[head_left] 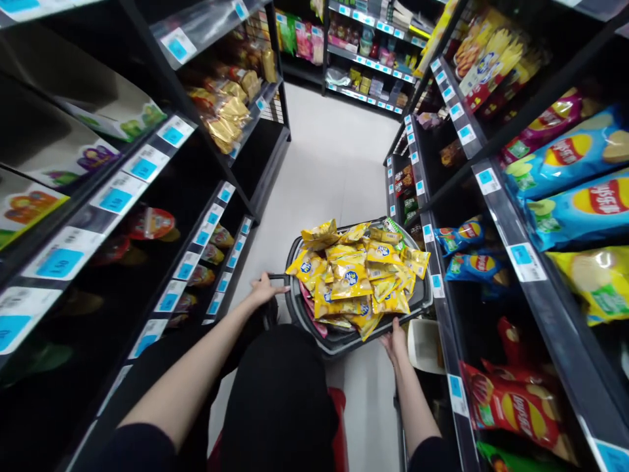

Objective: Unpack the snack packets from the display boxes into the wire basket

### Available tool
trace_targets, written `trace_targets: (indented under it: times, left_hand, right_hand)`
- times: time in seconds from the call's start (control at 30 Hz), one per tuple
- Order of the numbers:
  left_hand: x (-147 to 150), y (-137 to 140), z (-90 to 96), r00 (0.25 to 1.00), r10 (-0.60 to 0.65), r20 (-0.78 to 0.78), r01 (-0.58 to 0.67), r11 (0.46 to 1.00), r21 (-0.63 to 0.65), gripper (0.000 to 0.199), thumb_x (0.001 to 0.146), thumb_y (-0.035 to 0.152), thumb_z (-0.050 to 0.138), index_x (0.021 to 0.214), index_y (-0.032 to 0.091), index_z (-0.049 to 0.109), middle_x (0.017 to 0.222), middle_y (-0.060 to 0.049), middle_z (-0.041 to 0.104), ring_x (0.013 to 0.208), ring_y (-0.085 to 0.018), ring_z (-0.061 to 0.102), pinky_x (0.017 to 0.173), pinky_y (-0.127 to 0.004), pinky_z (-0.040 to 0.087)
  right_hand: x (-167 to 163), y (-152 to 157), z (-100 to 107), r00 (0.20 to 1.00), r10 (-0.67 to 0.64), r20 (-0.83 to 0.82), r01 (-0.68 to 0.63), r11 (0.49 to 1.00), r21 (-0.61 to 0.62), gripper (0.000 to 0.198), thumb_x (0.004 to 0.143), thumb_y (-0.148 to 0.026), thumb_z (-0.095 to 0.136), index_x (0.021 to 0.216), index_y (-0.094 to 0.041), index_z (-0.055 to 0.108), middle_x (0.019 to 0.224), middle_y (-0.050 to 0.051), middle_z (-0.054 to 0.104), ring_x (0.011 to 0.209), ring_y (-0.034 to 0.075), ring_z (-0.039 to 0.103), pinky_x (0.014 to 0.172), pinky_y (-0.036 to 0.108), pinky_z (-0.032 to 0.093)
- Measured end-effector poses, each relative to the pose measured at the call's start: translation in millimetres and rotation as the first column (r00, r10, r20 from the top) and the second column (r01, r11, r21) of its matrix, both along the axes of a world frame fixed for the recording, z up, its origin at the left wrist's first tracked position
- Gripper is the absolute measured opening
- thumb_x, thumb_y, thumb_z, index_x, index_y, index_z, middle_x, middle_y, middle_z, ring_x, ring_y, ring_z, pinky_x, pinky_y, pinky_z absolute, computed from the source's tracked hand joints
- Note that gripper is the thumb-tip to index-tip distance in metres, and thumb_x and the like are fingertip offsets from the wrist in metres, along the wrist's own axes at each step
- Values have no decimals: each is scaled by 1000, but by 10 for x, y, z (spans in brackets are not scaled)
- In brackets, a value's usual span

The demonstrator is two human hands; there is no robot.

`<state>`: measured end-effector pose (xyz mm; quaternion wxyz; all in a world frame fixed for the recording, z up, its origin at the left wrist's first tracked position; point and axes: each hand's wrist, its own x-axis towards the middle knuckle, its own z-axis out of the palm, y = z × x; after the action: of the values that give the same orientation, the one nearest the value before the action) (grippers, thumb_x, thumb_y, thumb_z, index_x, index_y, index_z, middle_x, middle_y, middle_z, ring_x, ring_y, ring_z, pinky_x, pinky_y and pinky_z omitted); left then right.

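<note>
In front of my knees is a dark shopping basket (330,349), heaped with small yellow snack packets (351,278). At its left end, my left hand (264,290) is closed around the black handle (278,277), thumb stretched along it. My right hand (396,341) grips the near right rim from below, and some of its fingers are hidden under the basket. A green packet (393,226) pokes out at the far side of the heap. Something pink (319,326) shows beneath the yellow packets on the left.
Dark shelves with price tags flank me. Chip bags (580,200) fill the right shelf, gold-wrapped packs (226,118) the left. A white container (425,345) stands close by my right hand. The pale floor (339,151) runs to a stocked shelf (368,59) ahead. Something red (339,419) is under me.
</note>
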<state>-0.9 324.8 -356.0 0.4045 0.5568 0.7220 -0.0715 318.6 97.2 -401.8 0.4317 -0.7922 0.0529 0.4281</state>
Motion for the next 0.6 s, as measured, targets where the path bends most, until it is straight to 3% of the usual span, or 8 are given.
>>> trace_targets:
  times: [0.13, 0.23, 0.3, 0.37, 0.47, 0.53, 0.6]
  left_hand:
    - [-2, 189, 12, 997, -50, -63, 55, 994, 90, 69, 90, 46, 57, 147, 19, 28, 149, -17, 35, 127, -32, 47, 103, -52, 40]
    - [16, 110, 27, 988, -89, -130, 112, 977, 180, 81, 92, 46, 52, 152, 9, 12, 153, -27, 25, 136, -38, 36, 108, -51, 34]
    - [13, -25, 50, 976, -136, -170, 172, 961, 216, 81, 93, 43, 46, 152, 3, 9, 155, -32, 16, 139, -44, 30, 109, -52, 32]
    - [-38, -175, 115, 957, -207, -203, 250, 943, 219, 75, 92, 40, 43, 152, 3, 17, 157, -32, 12, 140, -48, 28, 108, -56, 31]
    - [-255, -373, 347, 910, -325, -260, 380, 902, 204, 63, 87, 34, 48, 144, 8, 42, 156, -26, 28, 142, -48, 24, 110, -65, 19]
    - [-498, -526, 583, 872, -376, -313, 450, 867, 214, 56, 83, 30, 50, 134, 8, 54, 149, -24, 42, 145, -43, 20, 113, -65, 5]
    - [-793, -767, 825, 847, -379, -372, 483, 842, 241, 57, 85, 34, 45, 135, 7, 53, 149, -24, 42, 145, -41, 22, 114, -63, 3]
  right_hand:
    - [-374, -253, 68, 977, -106, -183, 127, 986, 105, 37, 97, -44, 51, 120, -15, 57, 108, 7, 66, 86, 16, 66, 76, 36, 57]
    - [-710, -362, 133, 957, -118, -264, 157, 979, 132, 36, 97, -43, 50, 119, -15, 57, 109, 7, 65, 90, 17, 66, 78, 37, 57]
    - [-959, -408, 192, 951, -94, -295, 136, 983, 125, 35, 97, -43, 50, 116, -14, 58, 107, 7, 66, 90, 17, 66, 79, 37, 57]
    - [-1205, -449, 271, 949, -37, -314, 73, 992, 105, 34, 97, -43, 51, 113, -14, 59, 106, 7, 66, 91, 16, 67, 80, 36, 57]
    - [-1449, -552, 467, 925, 129, -356, -122, 992, 44, 33, 98, -42, 50, 105, -13, 63, 100, 6, 69, 87, 15, 68, 77, 34, 57]
    - [-1418, -653, 662, 892, 269, -363, -300, 954, -30, 29, 96, -39, 54, 94, -12, 65, 88, 4, 70, 77, 14, 69, 72, 34, 58]
    - [-1183, -739, 877, 882, 387, -269, -433, 891, -138, 23, 93, -34, 61, 90, -12, 66, 84, 3, 69, 74, 15, 68, 72, 35, 58]
